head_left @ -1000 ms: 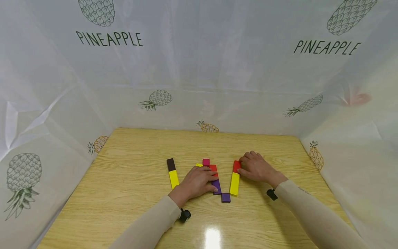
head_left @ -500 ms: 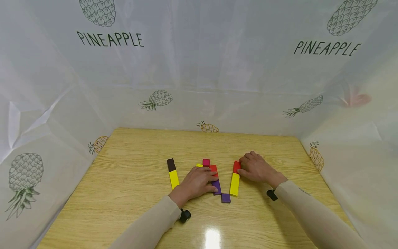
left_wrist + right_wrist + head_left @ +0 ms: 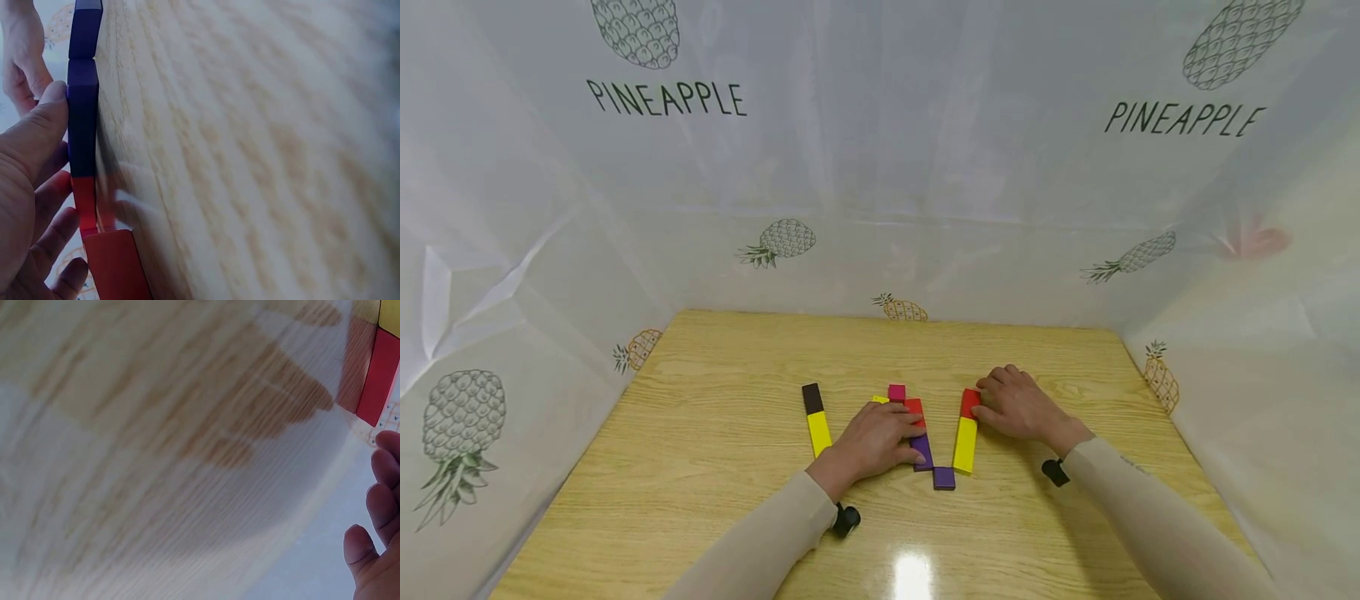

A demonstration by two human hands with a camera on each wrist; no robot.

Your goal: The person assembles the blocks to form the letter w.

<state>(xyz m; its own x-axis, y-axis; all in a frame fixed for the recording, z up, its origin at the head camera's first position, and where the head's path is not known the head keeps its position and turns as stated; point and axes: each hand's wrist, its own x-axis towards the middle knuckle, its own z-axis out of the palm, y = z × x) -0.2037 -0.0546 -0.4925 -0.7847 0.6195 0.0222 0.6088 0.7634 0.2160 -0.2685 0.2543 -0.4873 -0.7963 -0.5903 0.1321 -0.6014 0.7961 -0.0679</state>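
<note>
My left hand [image 3: 874, 439] rests over a slanting row of blocks, its fingers on a red block [image 3: 913, 407] and its thumb on a purple block [image 3: 82, 125]. A short purple block [image 3: 944, 478] lies at the near end of that row. My right hand [image 3: 1017, 403] has its fingertips beside another red block [image 3: 970, 403], which meets the far end of a yellow block [image 3: 966, 446]. Whether every fingertip touches it cannot be seen. A pink block [image 3: 897, 392] lies just beyond my left hand, which partly hides a yellow block [image 3: 881, 399].
Left of my left hand, a dark brown block [image 3: 812, 398] lies end to end with a yellow block [image 3: 819, 433], partly hidden by the wrist. The wooden table [image 3: 722, 358] is bordered by a pale pineapple-print curtain [image 3: 880, 150].
</note>
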